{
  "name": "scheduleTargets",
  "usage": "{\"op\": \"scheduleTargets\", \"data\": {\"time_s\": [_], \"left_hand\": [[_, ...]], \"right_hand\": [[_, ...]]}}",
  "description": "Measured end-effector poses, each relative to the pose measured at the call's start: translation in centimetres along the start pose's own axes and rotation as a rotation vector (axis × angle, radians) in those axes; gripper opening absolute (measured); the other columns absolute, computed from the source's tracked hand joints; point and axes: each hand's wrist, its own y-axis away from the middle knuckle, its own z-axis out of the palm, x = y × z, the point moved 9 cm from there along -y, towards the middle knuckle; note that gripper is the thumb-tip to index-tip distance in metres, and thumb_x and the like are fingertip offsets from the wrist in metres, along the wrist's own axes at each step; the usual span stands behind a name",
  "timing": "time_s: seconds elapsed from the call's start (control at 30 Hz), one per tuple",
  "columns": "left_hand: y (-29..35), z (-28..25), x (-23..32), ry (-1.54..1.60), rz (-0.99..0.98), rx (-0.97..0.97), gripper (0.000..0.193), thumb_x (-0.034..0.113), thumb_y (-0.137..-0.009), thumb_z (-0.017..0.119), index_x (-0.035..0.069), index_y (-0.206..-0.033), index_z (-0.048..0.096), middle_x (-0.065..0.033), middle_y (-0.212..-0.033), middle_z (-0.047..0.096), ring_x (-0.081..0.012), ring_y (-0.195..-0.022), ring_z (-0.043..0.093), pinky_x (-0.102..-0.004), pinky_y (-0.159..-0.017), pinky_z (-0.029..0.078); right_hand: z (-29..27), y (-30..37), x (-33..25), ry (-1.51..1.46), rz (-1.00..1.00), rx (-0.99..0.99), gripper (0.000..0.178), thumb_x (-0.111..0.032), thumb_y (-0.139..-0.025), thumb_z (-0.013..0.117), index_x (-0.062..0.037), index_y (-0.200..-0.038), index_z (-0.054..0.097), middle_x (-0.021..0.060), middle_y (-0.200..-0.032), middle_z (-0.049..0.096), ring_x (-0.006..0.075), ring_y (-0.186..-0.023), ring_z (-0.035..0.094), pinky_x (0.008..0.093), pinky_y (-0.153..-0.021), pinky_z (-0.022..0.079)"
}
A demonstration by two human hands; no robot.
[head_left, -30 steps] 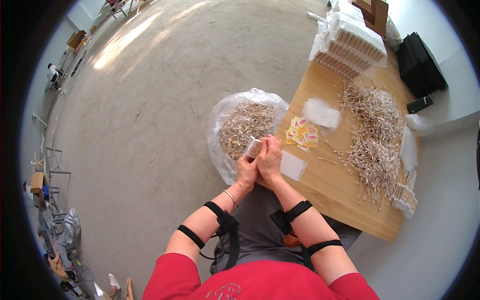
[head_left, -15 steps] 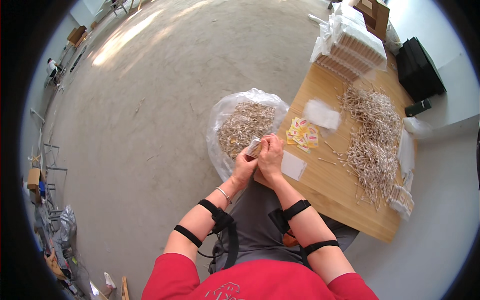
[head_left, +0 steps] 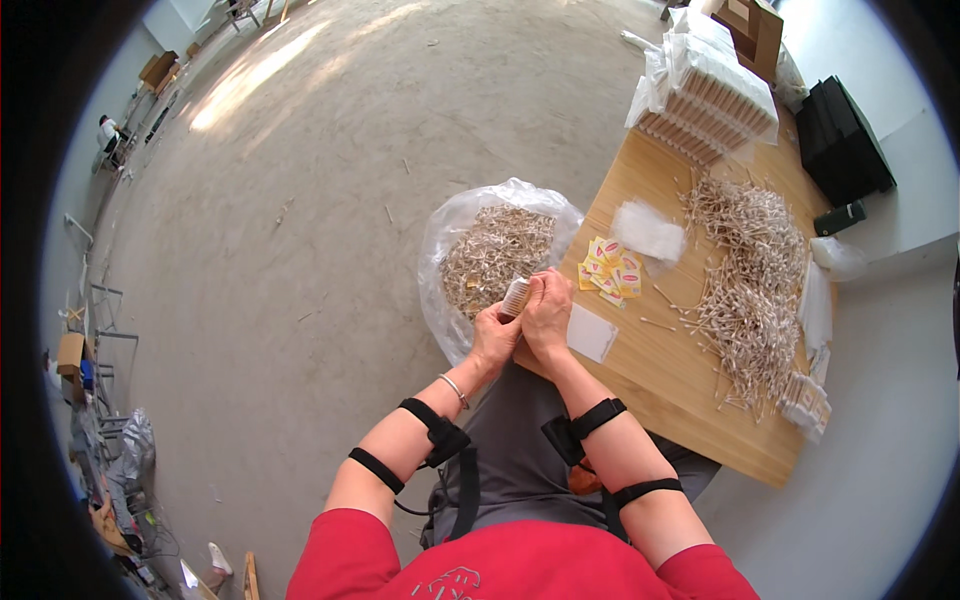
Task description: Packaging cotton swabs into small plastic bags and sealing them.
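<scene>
Both hands meet at the near left corner of a wooden table (head_left: 690, 400). My left hand (head_left: 494, 335) and my right hand (head_left: 547, 315) together grip a small bundle of thin sticks (head_left: 516, 297), held upright between them with its ends showing. Just behind the hands sits an open clear plastic bag (head_left: 452, 235) full of the same pale sticks. A small white packet (head_left: 592, 333) lies flat on the table beside my right wrist. Several yellow and red paper labels (head_left: 608, 272) lie a little farther back.
A large loose heap of sticks (head_left: 752, 270) covers the right side of the table. A white plastic sheet (head_left: 648, 230) lies mid-table, packed bundles in plastic (head_left: 705, 95) stack at the far end, and a black case (head_left: 838, 130) stands beyond. Concrete floor spreads left.
The hands have stayed at the table corner, working the stick bundle; the bundle now stands a little more upright between them.
</scene>
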Motion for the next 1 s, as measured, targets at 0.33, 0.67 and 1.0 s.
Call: {"op": "scheduleTargets", "data": {"time_s": [0.33,0.67,1.0], "left_hand": [[-3.2,0.3,3.5,-0.222,0.069,-0.069,0.023,0.021,-0.095,0.055,0.002,-0.104,0.065,0.0012,-0.089,0.065,-0.0044,-0.078,0.056,-0.0201,-0.07,0.046],[-3.8,1.3,2.0,-0.053,0.105,-0.02,0.022,0.023,-0.094,0.057,0.004,-0.084,0.063,0.0029,-0.075,0.061,-0.0026,-0.068,0.049,-0.0226,-0.056,0.041],[-5.3,-0.3,4.4,-0.405,0.281,-0.067,0.027,0.027,-0.089,0.065,0.003,-0.077,0.065,-0.0026,-0.064,0.062,-0.0061,-0.056,0.051,-0.0277,-0.05,0.042]], "right_hand": [[-0.3,-0.3,-0.5,0.079,-0.032,0.02,0.007,-0.006,-0.086,0.055,0.0004,-0.085,0.057,0.0172,-0.104,0.057,0.0354,-0.108,0.048,0.0445,-0.094,0.037],[-0.7,0.1,-0.7,-0.023,0.007,0.053,0.016,-0.003,-0.085,0.053,-0.0005,-0.1,0.056,0.0198,-0.126,0.048,0.0384,-0.128,0.036,0.0465,-0.107,0.027],[0.4,0.5,-1.3,-0.196,0.084,0.032,0.023,-0.007,-0.089,0.049,0.0012,-0.11,0.051,0.0213,-0.139,0.037,0.0403,-0.139,0.018,0.0513,-0.113,0.009]]}}
